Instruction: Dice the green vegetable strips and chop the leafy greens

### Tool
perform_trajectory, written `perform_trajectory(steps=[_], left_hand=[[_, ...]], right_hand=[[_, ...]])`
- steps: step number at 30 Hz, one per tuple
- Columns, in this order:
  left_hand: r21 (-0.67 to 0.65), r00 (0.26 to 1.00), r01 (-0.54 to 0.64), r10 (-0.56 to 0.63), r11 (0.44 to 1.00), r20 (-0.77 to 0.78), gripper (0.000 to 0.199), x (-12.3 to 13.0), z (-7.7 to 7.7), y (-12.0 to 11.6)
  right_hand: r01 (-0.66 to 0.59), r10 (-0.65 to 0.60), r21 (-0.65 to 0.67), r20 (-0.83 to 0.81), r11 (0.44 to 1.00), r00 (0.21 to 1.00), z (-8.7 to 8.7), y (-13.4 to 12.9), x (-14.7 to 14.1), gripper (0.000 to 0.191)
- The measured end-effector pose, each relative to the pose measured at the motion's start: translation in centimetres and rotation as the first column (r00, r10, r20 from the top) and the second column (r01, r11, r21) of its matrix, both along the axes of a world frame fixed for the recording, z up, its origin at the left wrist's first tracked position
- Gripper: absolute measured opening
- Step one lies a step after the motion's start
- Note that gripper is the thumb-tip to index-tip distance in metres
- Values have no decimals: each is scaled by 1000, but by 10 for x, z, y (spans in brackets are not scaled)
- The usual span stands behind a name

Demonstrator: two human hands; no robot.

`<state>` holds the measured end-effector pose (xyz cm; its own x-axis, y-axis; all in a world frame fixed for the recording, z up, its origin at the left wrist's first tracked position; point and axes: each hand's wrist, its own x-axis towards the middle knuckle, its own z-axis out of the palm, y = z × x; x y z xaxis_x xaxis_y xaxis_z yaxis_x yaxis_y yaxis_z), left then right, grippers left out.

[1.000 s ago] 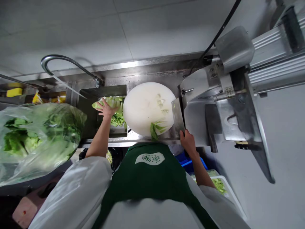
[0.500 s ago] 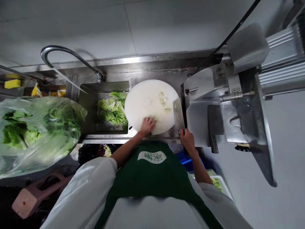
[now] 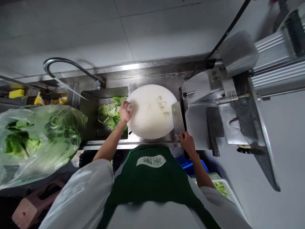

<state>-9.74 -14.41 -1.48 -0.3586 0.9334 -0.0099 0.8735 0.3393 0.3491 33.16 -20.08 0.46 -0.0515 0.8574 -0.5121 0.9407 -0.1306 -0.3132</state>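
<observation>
My left hand is over the left rim of the round white cutting board, beside the sink basin. Its fingers are curled and slightly blurred; whether anything is in them I cannot make out. My right hand grips the handle of a cleaver, whose broad blade lies flat along the board's right edge. A few pale vegetable pieces rest on the right half of the board. Cut leafy greens fill part of the sink basin.
A clear plastic bag of lettuce stands at the left, under a curved faucet. To the right is a metal slicing machine with a second cleaver lying on it. A white tub of cut greens sits low at the right.
My left hand has moved from the board's front edge leftward to its left rim by the sink. The small scraps that were under it are gone from there. My right hand still holds the cleaver.
</observation>
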Motion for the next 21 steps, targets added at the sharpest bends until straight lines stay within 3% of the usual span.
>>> perform_trajectory(steps=[2,5,7,10,12,15,18,21], left_hand=[[73,966,212,-220,975,134,55,63,-13,49],[38,909,346,-344,938,234,64,150,-30,85],[19,903,381,-376,925,208,63,189,-37,79],[20,869,478,-476,878,138,53,214,-45,42],[-1,842,529,-525,849,123,43,213,-50,16],[-49,841,536,-528,843,120,39,187,-55,-13],[-84,888,459,-453,884,85,39,139,-56,-43],[-96,955,296,-297,950,4,37,88,-56,-79]], right_hand=[[10,-10,-15,23,1000,1000,3,0,-1,31],[12,-11,-17,50,1000,999,6,-2,-3,29],[15,-14,-14,44,1000,999,6,-5,-2,30],[18,-17,-12,40,1000,999,5,-8,1,30],[1,-1,-13,53,1000,999,6,-9,4,28],[-64,65,-6,94,998,993,9,-9,4,28],[-136,127,63,133,989,983,14,-7,-5,30],[-167,150,207,96,964,984,10,-1,-25,32]])
